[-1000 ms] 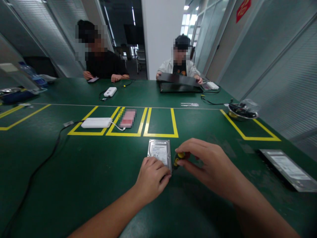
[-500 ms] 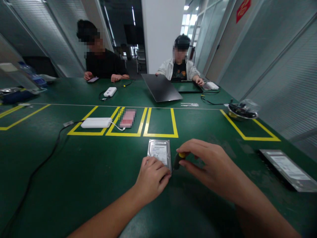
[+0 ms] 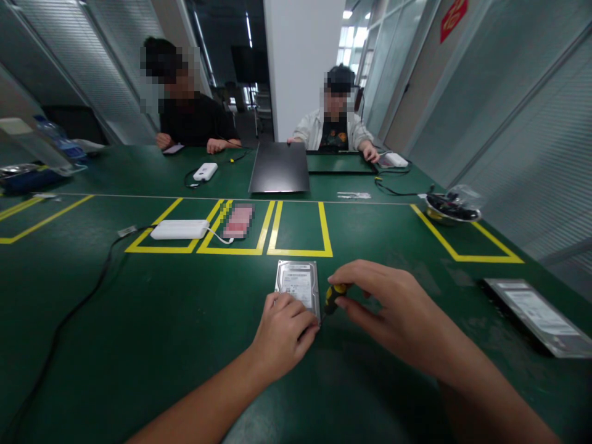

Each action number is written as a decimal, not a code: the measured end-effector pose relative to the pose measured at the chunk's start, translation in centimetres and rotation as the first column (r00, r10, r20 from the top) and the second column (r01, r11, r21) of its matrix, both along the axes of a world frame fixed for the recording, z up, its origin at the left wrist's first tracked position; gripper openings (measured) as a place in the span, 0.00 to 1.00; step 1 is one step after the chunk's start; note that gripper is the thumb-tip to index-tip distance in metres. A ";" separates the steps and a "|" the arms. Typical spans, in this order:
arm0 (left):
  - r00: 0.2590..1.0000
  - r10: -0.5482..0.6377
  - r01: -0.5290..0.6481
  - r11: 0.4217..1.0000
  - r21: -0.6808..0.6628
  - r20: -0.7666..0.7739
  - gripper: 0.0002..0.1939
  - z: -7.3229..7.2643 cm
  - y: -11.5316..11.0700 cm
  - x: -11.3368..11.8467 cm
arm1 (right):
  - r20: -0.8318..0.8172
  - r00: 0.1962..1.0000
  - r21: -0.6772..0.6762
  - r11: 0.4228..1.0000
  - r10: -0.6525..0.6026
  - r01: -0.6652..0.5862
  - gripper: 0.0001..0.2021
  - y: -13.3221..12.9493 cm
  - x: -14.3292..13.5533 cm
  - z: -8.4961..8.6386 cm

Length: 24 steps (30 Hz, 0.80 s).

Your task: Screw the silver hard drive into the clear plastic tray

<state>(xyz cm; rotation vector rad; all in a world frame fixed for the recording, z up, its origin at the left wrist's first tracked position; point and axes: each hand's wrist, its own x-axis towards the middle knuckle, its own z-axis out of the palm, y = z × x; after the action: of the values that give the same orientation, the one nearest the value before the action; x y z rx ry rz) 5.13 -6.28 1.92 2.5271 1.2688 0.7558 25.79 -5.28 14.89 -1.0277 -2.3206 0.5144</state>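
A silver hard drive (image 3: 298,277) with a white label lies on the green table in front of me. My left hand (image 3: 287,327) is closed over its near end, fingers curled on the top and the right edge. My right hand (image 3: 383,302) pinches a short yellow-and-black screwdriver (image 3: 333,298) between thumb and fingers. The screwdriver slants down toward the drive's near right corner, close to my left fingertips. I cannot tell exactly what its tip touches.
Another drive (image 3: 536,314) lies at the right. A white power bank (image 3: 180,229) with cables and a pink phone (image 3: 238,221) are inside yellow tape frames. A bowl of dark parts (image 3: 453,209) stands at the back right. Across the table, one person (image 3: 342,123) holds a dark panel (image 3: 280,168); another person (image 3: 197,120) sits left.
The screwdriver has turned in my right hand, showing more yellow on its handle. My left hand stays put on the drive. Across the table, the person's dark panel has swung to the left.
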 end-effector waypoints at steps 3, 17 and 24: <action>1.000 0.001 -0.001 1.000 -0.003 -0.005 0.03 0.0 0.0 0.0 | 0.016 1.000 -0.019 1.000 -0.003 0.003 0.10 0.0 -0.2 0.0; 1.000 -0.006 0.006 1.000 0.013 -0.020 0.04 -0.1 0.0 0.0 | 0.015 1.000 -0.031 1.000 0.001 -0.001 0.08 0.1 -0.3 0.1; 1.000 -0.007 0.007 1.000 0.002 -0.013 0.03 -0.1 0.0 0.0 | -0.016 1.000 -0.016 1.000 0.011 -0.012 0.10 0.1 0.0 0.2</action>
<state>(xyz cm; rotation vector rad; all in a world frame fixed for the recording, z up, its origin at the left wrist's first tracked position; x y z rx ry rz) 5.09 -6.26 1.77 2.5411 1.2640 0.7405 25.78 -5.18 15.07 -1.0149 -2.3135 0.5442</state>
